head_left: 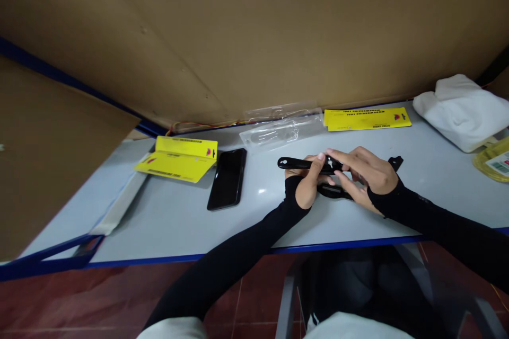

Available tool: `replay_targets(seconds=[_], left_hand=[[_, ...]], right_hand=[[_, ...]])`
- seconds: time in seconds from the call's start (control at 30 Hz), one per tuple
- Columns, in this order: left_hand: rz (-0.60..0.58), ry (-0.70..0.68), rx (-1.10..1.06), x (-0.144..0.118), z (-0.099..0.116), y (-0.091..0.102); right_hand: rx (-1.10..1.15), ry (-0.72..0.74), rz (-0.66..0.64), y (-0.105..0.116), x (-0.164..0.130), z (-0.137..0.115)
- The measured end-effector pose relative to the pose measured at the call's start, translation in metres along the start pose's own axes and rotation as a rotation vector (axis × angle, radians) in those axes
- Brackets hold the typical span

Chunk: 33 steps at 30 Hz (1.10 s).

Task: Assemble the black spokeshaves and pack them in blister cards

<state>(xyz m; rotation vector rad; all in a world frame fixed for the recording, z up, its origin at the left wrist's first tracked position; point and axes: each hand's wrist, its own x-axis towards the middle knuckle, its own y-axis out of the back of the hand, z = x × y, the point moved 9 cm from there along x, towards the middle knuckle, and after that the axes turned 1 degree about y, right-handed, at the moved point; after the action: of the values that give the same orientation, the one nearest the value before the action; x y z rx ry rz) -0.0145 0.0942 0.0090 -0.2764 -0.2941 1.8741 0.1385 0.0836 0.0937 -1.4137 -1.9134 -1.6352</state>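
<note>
A black metal spokeshave (297,163) is held level just above the table. My left hand (308,186) is closed around its left handle near the middle, thumb on top. My right hand (368,174) has its fingers pinched at the spokeshave's centre, covering much of the blade area. Below the hands another black tool part (334,191) lies on the table, partly hidden. A black end piece (395,163) shows beyond my right hand; I cannot tell which tool it belongs to.
A black phone (227,179) lies left of my hands, beside a folded yellow card (177,159). Clear plastic blister packaging (283,131) and a yellow spokeshave card (368,119) lie at the back of the grey table (167,233). White cloth (461,111) and a yellow package (495,161) are right.
</note>
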Motion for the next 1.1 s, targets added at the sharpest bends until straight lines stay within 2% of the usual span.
replay_targets(seconds=[0.1,0.2,0.47,0.77,0.9,1.0,1.03,1.1], left_hand=[[-0.018,-0.008,0.028,-0.002,-0.003,-0.001],[-0.023,-0.022,0.061,-0.004,-0.005,-0.002],[0.029,-0.142,0.181,-0.009,0.006,0.000],[0.015,-0.144,0.258,-0.012,0.009,-0.001],[0.026,-0.157,0.225,-0.010,0.016,-0.001],[-0.012,-0.116,0.179,-0.006,0.015,-0.002],[-0.032,-0.091,0.171,-0.005,0.014,-0.003],[-0.078,-0.061,0.171,-0.002,0.011,-0.006]], right_hand=[[-0.118,0.128,-0.027,-0.003,0.000,0.000],[-0.127,0.151,-0.011,-0.002,0.001,0.004],[-0.173,-0.002,-0.009,-0.013,-0.002,0.010],[-0.159,-0.048,0.010,-0.019,-0.011,0.014],[-0.081,-0.040,0.051,-0.008,-0.003,0.012],[-0.094,-0.035,0.089,0.003,0.004,0.013],[-0.091,-0.052,0.082,0.004,0.005,0.015],[0.011,-0.169,-0.011,-0.004,0.004,0.027]])
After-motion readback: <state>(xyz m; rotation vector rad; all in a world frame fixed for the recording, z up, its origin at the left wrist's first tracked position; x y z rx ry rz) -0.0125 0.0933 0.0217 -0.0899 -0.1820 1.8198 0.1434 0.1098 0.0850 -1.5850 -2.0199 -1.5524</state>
